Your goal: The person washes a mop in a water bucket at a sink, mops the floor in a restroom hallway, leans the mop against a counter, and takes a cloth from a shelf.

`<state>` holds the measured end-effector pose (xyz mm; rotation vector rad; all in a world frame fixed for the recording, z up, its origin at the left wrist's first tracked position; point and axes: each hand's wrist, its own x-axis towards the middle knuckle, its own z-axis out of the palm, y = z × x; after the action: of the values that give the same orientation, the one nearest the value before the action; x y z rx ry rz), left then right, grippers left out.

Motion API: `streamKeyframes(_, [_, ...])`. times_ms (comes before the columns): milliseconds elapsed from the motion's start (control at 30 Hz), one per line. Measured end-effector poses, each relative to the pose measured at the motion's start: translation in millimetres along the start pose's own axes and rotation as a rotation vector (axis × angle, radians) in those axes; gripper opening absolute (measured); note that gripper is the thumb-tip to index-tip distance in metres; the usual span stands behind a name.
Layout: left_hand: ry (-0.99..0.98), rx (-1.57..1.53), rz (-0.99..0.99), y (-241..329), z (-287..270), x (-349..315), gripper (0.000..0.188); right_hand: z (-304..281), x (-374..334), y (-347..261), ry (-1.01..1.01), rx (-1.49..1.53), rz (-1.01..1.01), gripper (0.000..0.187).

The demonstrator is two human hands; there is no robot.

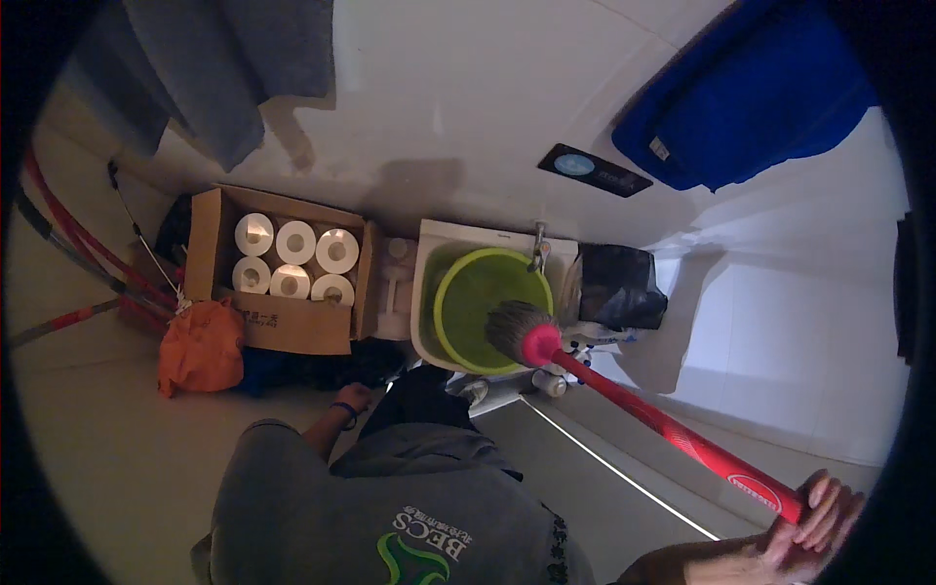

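My right hand (pixel 814 512) is closed around the end of the red handle of a mop (pixel 673 424). The handle slants up and left to a pink hub with grey strands, which are over a lime-green bucket (pixel 442 307). The bucket sits in a white sink (pixel 421 327) beneath a metal tap (pixel 539 244). At my left side, beside my dark trousers, my left hand (pixel 353 398) hangs low with a dark band on its wrist. Its fingers are too small and dim to make out, and no held thing shows there.
An open cardboard box (pixel 292 327) of several white rolls stands left of the sink. An orange bag (pixel 202 343) and red poles (pixel 73 234) are further left. A black bag (pixel 622 283) lies right of the sink. Blue cloth (pixel 751 88) and grey cloth (pixel 214 68) hang above.
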<state>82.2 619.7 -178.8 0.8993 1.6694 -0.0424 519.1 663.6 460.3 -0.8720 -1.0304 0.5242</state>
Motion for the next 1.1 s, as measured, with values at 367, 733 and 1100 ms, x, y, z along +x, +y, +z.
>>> streamKeyframes(367, [0.032, 0.123, 0.056, -20, 1, 22, 0.022, -109, -22, 68, 0.168, -0.281, 0.296, 0.025])
streamKeyframes(733, [0.054, 0.053, 0.031, -24, -4, 32, 0.029, -117, -44, 145, 0.24, -0.274, 0.403, 0.035])
streamKeyframes(1100, [0.017, -0.018, -0.056, 36, -15, -21, 0.026, -112, -51, 150, 0.338, -0.283, 0.334, 0.032])
